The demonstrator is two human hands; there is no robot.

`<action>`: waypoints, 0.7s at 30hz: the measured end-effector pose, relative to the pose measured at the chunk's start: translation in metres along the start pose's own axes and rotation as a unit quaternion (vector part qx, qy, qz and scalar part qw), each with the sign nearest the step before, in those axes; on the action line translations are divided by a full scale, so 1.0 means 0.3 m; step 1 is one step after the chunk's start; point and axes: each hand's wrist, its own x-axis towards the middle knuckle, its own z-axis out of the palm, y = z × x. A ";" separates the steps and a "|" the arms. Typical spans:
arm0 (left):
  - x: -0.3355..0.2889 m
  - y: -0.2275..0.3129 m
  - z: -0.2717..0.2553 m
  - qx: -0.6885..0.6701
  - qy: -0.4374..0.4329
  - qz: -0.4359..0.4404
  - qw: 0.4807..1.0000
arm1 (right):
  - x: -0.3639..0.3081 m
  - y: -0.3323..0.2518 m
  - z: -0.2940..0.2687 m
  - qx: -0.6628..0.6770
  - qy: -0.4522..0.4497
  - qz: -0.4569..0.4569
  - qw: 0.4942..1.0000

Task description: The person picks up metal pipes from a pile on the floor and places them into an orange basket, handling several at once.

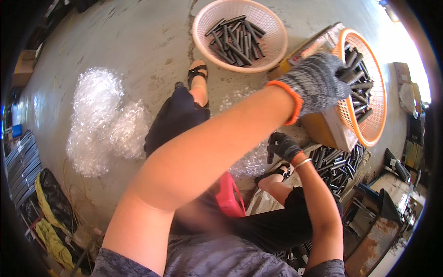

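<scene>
My left hand (325, 81), in a grey knitted glove with an orange cuff, reaches across to the orange plastic basket (382, 104) at the right. Its fingers close round a black tube (353, 77) at the basket's near rim, above several more tubes. Lower down, my right hand (284, 147), also gloved, hangs near my right foot with its fingers curled round a short black tube (270, 157). A pile of similar black tubes (334, 166) lies beside and below that hand. The fingertips of my left hand are partly hidden.
A pale pink basket (200, 46) with black tubes stands ahead on the floor. The orange basket leans on a cardboard box (330, 127). Crumpled clear plastic (94, 122) lies at left, more between my feet. A pink stool (226, 196) is under me; rusty metal equipment (376, 244) stands at right.
</scene>
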 end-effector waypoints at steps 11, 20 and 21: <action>0.017 -0.029 0.131 -0.007 -0.089 -0.089 0.992 | -0.453 -0.342 -0.328 0.456 0.126 -0.156 0.867; 0.036 -0.061 0.248 0.055 -0.155 -0.107 0.981 | -0.436 -0.294 -0.366 0.420 0.154 -0.165 0.879; 0.040 -0.065 0.261 0.064 -0.158 -0.118 0.978 | -0.436 -0.286 -0.361 0.401 0.178 -0.171 0.882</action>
